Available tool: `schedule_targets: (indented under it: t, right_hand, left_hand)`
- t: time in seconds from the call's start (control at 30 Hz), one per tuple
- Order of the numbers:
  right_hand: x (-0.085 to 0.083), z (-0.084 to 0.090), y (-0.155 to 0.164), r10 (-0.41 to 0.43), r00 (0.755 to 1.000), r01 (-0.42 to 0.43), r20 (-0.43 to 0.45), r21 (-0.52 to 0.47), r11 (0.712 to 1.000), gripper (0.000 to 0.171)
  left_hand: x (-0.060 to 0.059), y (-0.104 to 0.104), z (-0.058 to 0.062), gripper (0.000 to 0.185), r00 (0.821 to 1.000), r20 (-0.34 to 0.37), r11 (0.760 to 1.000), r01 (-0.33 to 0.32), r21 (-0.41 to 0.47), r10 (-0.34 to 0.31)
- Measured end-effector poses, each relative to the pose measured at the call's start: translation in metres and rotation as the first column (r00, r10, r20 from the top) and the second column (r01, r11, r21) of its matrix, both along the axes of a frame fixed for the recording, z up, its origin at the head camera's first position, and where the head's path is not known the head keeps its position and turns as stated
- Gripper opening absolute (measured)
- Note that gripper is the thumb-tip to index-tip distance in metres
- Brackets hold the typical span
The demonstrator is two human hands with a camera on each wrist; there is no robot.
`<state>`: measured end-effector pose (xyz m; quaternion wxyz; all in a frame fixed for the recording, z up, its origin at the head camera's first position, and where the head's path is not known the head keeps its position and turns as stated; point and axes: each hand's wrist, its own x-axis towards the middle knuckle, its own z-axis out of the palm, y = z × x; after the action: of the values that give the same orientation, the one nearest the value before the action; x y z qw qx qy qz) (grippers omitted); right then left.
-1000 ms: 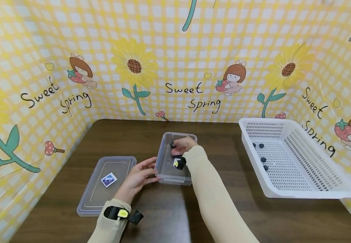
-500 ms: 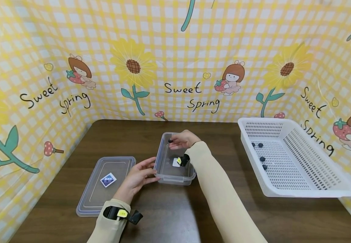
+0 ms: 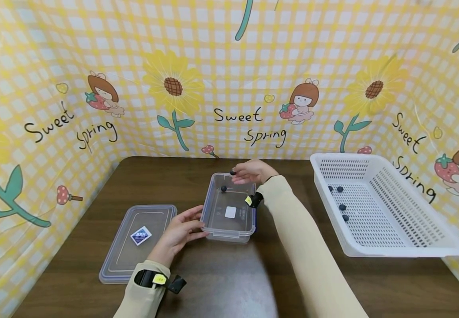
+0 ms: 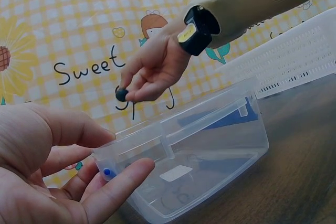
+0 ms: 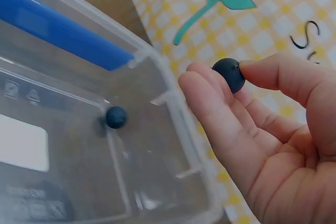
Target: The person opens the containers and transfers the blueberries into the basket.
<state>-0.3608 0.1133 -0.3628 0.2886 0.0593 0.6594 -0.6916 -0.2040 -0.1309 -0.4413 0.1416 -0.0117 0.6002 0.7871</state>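
In the head view, my right hand (image 3: pixel 253 171) is raised over the far right corner of a clear plastic container (image 3: pixel 229 236). It pinches a dark blueberry (image 5: pixel 229 75) between thumb and fingers, beyond the rim in the right wrist view. Another blueberry (image 5: pixel 116 117) lies on the container floor near the far end. My left hand (image 3: pixel 179 232) holds the container's near left side, with fingers at the rim and wall in the left wrist view. A white label (image 3: pixel 230 212) shows on the container floor.
A transparent lid (image 3: pixel 124 260) with a blue and white sticker lies flat on the left of the brown table (image 3: pixel 221 278). At the right stands a white perforated basket (image 3: pixel 404 252) with several blueberries. A yellow checked cloth (image 3: pixel 134 53) hangs around the table.
My right hand has risen from inside the container toward its far right corner, still pinching a blueberry. The other blueberry in the container has come into view. My left hand stays in place.
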Motion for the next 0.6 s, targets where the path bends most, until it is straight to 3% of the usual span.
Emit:
schedule_targets:
  t: [0.27,0.6]
  right_hand:
    - [-0.004,0.022,0.030,0.016,1.000,-0.016,0.000,-0.016,1.000,0.031]
    - [-0.004,0.051,0.083,-0.034,0.997,0.032,-0.062,-0.039,0.999,0.012]
  left_hand:
    - [0.000,-0.001,0.000,0.060,1.000,0.005,1.000,0.003,0.004,-0.003]
    - [0.000,-0.001,0.001,0.061,1.000,0.003,1.000,0.010,0.005,-0.010]
